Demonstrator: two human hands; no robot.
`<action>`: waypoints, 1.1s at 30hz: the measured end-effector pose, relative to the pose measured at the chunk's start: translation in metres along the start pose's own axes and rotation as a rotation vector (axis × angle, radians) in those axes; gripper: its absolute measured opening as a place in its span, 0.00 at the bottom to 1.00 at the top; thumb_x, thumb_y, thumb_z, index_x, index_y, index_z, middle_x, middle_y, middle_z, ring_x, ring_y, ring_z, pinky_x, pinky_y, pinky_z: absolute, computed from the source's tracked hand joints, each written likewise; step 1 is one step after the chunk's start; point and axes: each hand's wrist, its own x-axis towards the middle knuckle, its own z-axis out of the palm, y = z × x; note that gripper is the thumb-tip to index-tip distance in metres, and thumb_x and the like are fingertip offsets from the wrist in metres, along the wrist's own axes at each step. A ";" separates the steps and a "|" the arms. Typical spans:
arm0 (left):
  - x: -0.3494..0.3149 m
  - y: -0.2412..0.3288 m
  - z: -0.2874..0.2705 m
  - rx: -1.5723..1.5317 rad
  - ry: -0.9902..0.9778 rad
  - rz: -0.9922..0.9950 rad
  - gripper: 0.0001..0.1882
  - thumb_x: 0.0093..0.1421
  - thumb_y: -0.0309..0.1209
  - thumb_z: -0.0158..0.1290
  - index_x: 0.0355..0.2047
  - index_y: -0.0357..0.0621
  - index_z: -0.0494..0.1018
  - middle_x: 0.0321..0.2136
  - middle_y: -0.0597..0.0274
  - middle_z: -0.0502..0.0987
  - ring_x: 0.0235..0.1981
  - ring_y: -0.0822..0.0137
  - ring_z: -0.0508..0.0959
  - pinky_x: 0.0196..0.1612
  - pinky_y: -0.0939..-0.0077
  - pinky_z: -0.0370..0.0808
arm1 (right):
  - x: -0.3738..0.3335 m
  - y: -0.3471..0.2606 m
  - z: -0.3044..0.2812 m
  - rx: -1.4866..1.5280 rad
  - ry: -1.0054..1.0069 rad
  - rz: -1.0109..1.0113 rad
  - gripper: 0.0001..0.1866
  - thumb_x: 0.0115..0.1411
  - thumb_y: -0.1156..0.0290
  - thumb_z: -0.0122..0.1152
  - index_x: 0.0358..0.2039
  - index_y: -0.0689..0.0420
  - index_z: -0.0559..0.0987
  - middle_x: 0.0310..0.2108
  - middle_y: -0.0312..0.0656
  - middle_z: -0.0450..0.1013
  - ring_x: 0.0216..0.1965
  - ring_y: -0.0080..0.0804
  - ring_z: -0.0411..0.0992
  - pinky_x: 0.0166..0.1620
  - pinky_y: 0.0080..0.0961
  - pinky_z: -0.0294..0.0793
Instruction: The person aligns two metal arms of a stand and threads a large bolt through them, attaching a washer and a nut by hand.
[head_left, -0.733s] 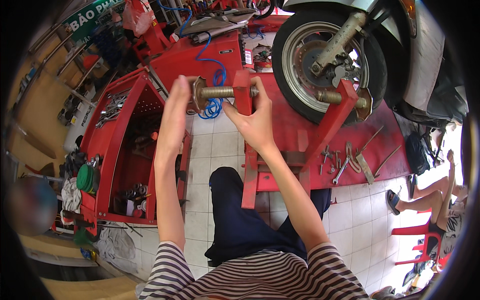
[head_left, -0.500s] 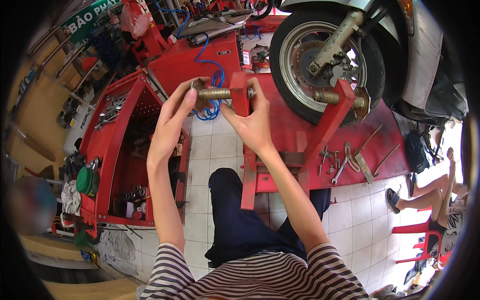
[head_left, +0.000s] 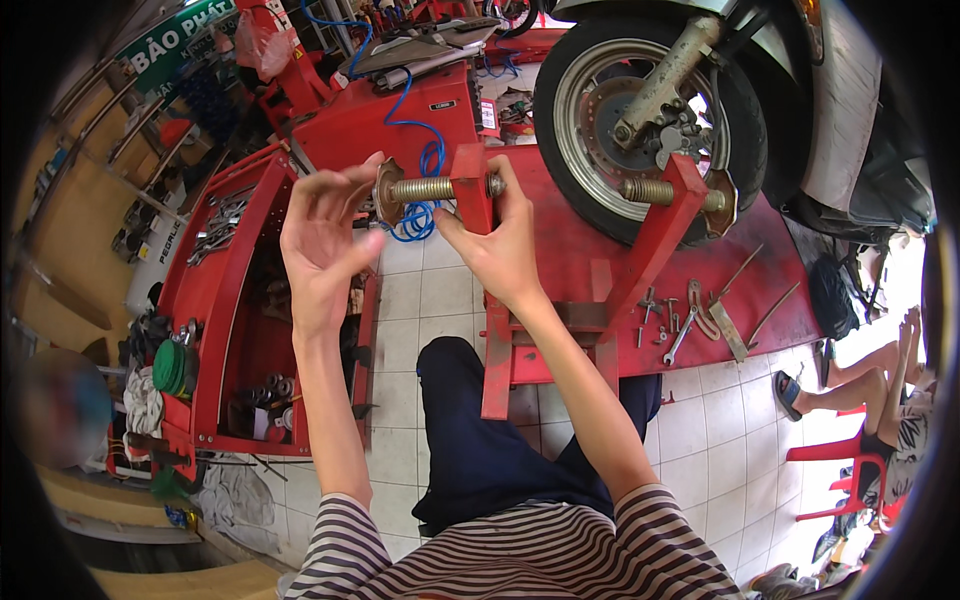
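Note:
A threaded clamp screw (head_left: 428, 190) passes level through a red upright clamp arm (head_left: 468, 168). At the screw's left end is a worn, rusty-edged metal plate (head_left: 386, 192). My left hand (head_left: 325, 240) is just left of this plate, fingers spread and thumb apart, holding nothing; its fingertips come near the plate's edge. My right hand (head_left: 497, 235) is wrapped round the red arm, its thumb on the left side and its fingers by the screw's right end. A second clamp screw (head_left: 648, 192), in another red arm (head_left: 664, 225), has its plate beside the motorbike's front wheel (head_left: 575, 165).
The wheel stands on a red lift platform (head_left: 570, 235); spanners (head_left: 680, 338) and small bolts lie on it. At left is a red tool cart (head_left: 225, 300) with spanners and sockets. A blue hose (head_left: 432, 155) hangs behind my hands. Another person's leg (head_left: 845, 388) is at right.
My left hand has come off the plate, moving left and slightly down while its fingers spread. My right hand stays round the red arm. The seated person's arm at right has shifted.

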 end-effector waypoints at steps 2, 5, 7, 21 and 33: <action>0.006 0.003 0.002 0.211 0.106 -0.215 0.11 0.64 0.31 0.55 0.44 0.40 0.72 0.44 0.57 0.78 0.52 0.65 0.74 0.52 0.72 0.69 | 0.000 0.000 -0.002 -0.019 -0.009 0.008 0.20 0.50 0.76 0.67 0.39 0.58 0.65 0.26 0.43 0.74 0.29 0.26 0.73 0.36 0.25 0.72; 0.008 -0.002 0.004 0.402 0.090 -0.409 0.24 0.72 0.51 0.41 0.40 0.41 0.74 0.34 0.65 0.76 0.33 0.76 0.72 0.36 0.79 0.67 | 0.000 -0.002 -0.003 -0.013 -0.026 0.046 0.20 0.50 0.76 0.67 0.38 0.58 0.65 0.26 0.43 0.74 0.28 0.25 0.72 0.36 0.25 0.72; 0.013 0.001 0.005 0.251 -0.031 -0.550 0.25 0.72 0.51 0.40 0.41 0.41 0.74 0.31 0.66 0.76 0.31 0.77 0.71 0.34 0.80 0.66 | 0.001 -0.002 -0.003 -0.018 -0.030 0.048 0.20 0.50 0.76 0.67 0.38 0.58 0.65 0.25 0.43 0.74 0.28 0.25 0.71 0.36 0.25 0.72; 0.007 0.000 0.005 0.254 -0.127 -0.074 0.31 0.55 0.22 0.61 0.60 0.37 0.65 0.58 0.53 0.73 0.57 0.64 0.73 0.61 0.66 0.65 | -0.001 0.001 0.000 0.015 0.003 -0.020 0.18 0.53 0.78 0.69 0.39 0.58 0.68 0.28 0.33 0.73 0.32 0.15 0.68 0.36 0.19 0.69; 0.007 0.002 -0.004 0.306 -0.125 -0.148 0.21 0.61 0.24 0.58 0.54 0.33 0.70 0.53 0.53 0.76 0.53 0.65 0.76 0.57 0.69 0.70 | 0.000 0.003 -0.001 -0.007 -0.010 0.021 0.20 0.50 0.75 0.67 0.38 0.58 0.65 0.25 0.42 0.73 0.27 0.26 0.71 0.35 0.26 0.72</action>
